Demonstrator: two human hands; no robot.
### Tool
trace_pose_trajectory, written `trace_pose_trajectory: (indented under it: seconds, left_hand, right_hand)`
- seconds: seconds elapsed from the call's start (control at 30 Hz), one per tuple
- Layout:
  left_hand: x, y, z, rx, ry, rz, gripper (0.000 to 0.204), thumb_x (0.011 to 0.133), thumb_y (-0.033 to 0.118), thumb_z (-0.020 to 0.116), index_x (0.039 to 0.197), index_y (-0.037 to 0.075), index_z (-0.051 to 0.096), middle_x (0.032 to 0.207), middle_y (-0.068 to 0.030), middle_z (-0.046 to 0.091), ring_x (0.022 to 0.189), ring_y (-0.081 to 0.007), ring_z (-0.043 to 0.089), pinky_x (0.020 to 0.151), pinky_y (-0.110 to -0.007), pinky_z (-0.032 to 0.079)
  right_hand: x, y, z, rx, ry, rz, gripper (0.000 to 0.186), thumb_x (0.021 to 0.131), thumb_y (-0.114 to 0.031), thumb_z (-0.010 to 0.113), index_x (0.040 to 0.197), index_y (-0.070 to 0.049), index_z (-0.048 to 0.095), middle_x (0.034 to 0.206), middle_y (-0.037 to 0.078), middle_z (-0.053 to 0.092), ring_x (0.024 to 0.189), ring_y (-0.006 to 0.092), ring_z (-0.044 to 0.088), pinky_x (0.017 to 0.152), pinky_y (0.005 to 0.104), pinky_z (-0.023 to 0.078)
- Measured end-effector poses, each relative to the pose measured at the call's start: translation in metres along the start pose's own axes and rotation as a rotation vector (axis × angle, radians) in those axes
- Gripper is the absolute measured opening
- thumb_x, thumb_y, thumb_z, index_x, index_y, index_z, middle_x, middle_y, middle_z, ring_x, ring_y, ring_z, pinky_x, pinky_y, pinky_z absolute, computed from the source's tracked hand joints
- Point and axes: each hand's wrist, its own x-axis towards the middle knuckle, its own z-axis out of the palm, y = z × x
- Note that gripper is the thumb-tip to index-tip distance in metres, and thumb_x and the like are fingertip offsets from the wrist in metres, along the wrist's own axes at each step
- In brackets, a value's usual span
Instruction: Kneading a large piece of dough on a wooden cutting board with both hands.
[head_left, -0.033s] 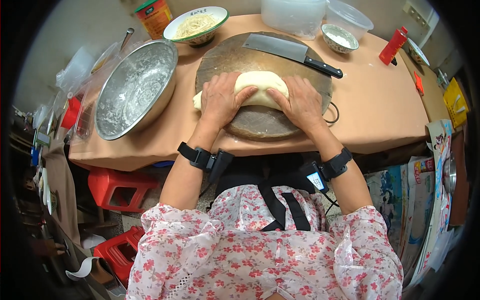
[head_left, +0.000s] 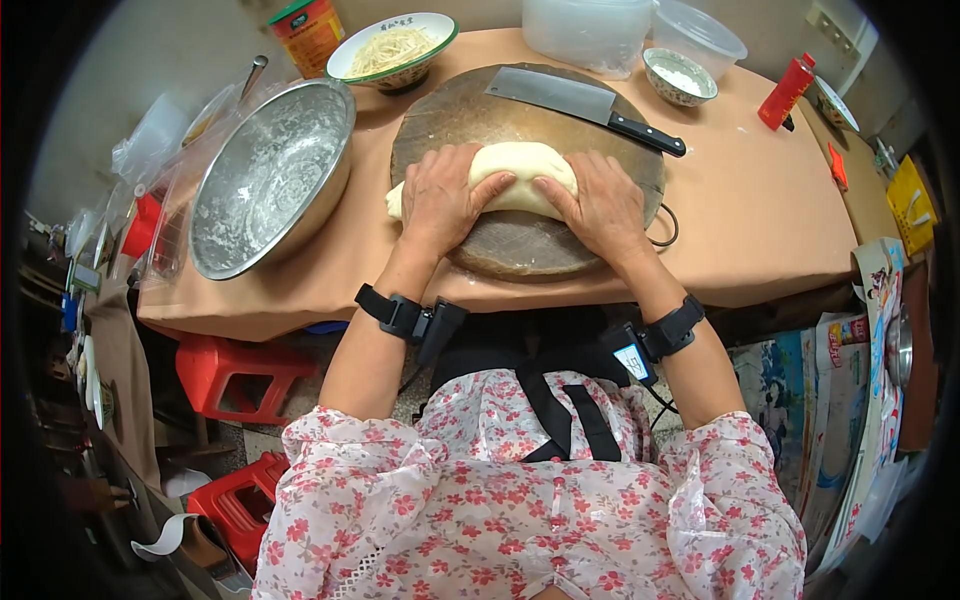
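Note:
A thick, pale roll of dough (head_left: 522, 180) lies across a round wooden chopping board (head_left: 510, 245). My left hand (head_left: 440, 195) wraps over its left part, with a short end of the dough poking out beyond the fingers. Around its right end my right hand (head_left: 605, 205) is closed. Both thumbs press on the dough's near side, pointing toward each other, and the fingertips on the far side are partly hidden. Behind the dough, a cleaver (head_left: 550, 93) with a black handle rests flat on the board, touched by neither hand.
A floury metal basin (head_left: 270, 180) leans at the left. Farther back are a bowl of pale shreds (head_left: 395, 50), clear plastic tubs (head_left: 585, 30), a small bowl of white powder (head_left: 680, 78) and a red bottle (head_left: 787, 92). Red stools (head_left: 240, 375) stand below the table at left.

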Motion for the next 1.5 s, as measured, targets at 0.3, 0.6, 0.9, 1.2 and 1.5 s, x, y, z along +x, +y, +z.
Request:
trace_pose_trajectory:
  seconds: [0.3, 0.6, 0.9, 1.2, 1.5]
  left_hand:
    - [0.001, -0.003, 0.004, 0.003, 0.043, 0.022, 0.055, 0.088, 0.059, 0.058, 0.112, 0.011, 0.065, 0.100, -0.0092, 0.065, 0.095, -0.0296, 0.059, 0.082, -0.042, 0.041]
    - [0.000, -0.006, 0.004, -0.065, 0.043, 0.050, 0.057, 0.086, 0.058, 0.062, 0.121, 0.012, 0.061, 0.104, -0.0095, 0.063, 0.098, -0.0302, 0.058, 0.084, -0.043, 0.041]
    - [-0.005, -0.006, -0.010, -0.065, -0.017, 0.276, 0.070, 0.076, 0.034, 0.079, 0.136, 0.013, 0.051, 0.124, -0.0144, 0.059, 0.115, -0.0347, 0.056, 0.097, -0.044, 0.042]
    - [0.040, -0.009, -0.050, -0.358, -0.455, 0.177, 0.053, 0.084, 0.041, 0.071, 0.126, 0.012, 0.057, 0.105, -0.0201, 0.069, 0.099, -0.0402, 0.064, 0.083, -0.046, 0.049]
    - [0.002, 0.010, -0.013, 0.083, -0.172, 0.263, 0.074, 0.081, 0.051, 0.070, 0.140, 0.014, 0.047, 0.139, -0.0138, 0.047, 0.129, -0.0339, 0.044, 0.103, -0.060, 0.032]
  right_hand:
    - [0.000, 0.000, 0.001, 0.008, 0.011, -0.007, 0.048, 0.088, -0.055, 0.061, 0.098, -0.008, 0.067, 0.088, 0.010, 0.063, 0.083, 0.0306, 0.061, 0.072, 0.0416, 0.050]
    - [-0.001, 0.000, -0.003, 0.016, -0.037, 0.002, 0.048, 0.087, -0.053, 0.064, 0.105, -0.009, 0.066, 0.093, 0.012, 0.064, 0.087, 0.0316, 0.061, 0.075, 0.0422, 0.050]
    - [-0.008, 0.006, -0.011, 0.008, -0.051, -0.217, 0.074, 0.082, -0.051, 0.070, 0.141, -0.013, 0.047, 0.112, 0.012, 0.059, 0.089, 0.0323, 0.060, 0.080, 0.0451, 0.050]
    - [0.025, 0.007, -0.057, 0.384, -0.565, 0.036, 0.061, 0.091, -0.047, 0.064, 0.130, -0.001, 0.054, 0.110, 0.026, 0.066, 0.108, 0.0407, 0.062, 0.089, 0.0463, 0.049]
    - [0.006, -0.005, -0.026, -0.152, -0.171, -0.254, 0.071, 0.085, -0.048, 0.067, 0.142, -0.013, 0.045, 0.131, 0.013, 0.054, 0.106, 0.0305, 0.057, 0.081, 0.0444, 0.045]
